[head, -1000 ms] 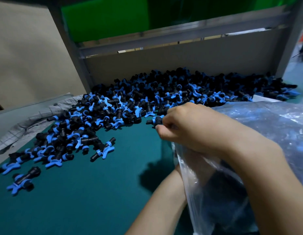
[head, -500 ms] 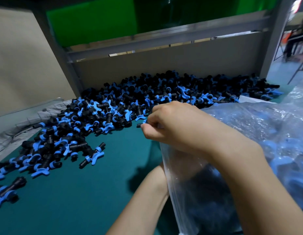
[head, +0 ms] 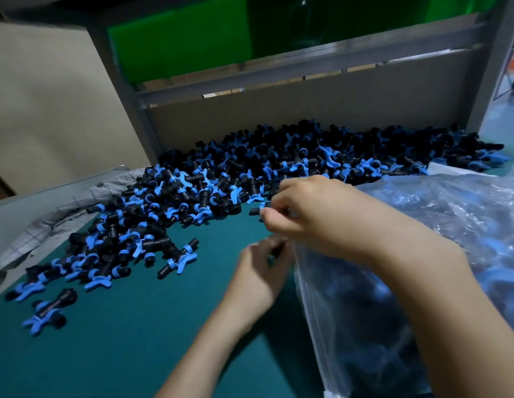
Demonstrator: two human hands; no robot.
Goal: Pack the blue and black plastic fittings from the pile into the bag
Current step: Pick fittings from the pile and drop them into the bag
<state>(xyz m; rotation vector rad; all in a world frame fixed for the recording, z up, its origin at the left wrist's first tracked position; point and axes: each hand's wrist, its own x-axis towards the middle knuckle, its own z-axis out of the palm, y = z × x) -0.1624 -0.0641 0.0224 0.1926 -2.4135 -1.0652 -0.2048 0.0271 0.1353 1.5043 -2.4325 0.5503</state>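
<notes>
The right hand (head: 322,216) is curled tight, thumb against forefinger, and a small black and blue fitting (head: 255,210) pokes out from its fingertips (head: 268,218), pinched there as far as I can see. Its forearm reaches in from the lower right across the clear plastic bag (head: 451,225), knuckles up. Lower down, the left hand (head: 260,274) comes up from below with its fingers bent at the bag's near edge, apparently pinching the plastic, though it is blurred there. Both hands sit by the bag's left edge. The pile (head: 278,168) lies just beyond the right hand on the green table (head: 135,340), trailing off left beside a grey cloth (head: 63,214). More fittings show dimly through the bag.
</notes>
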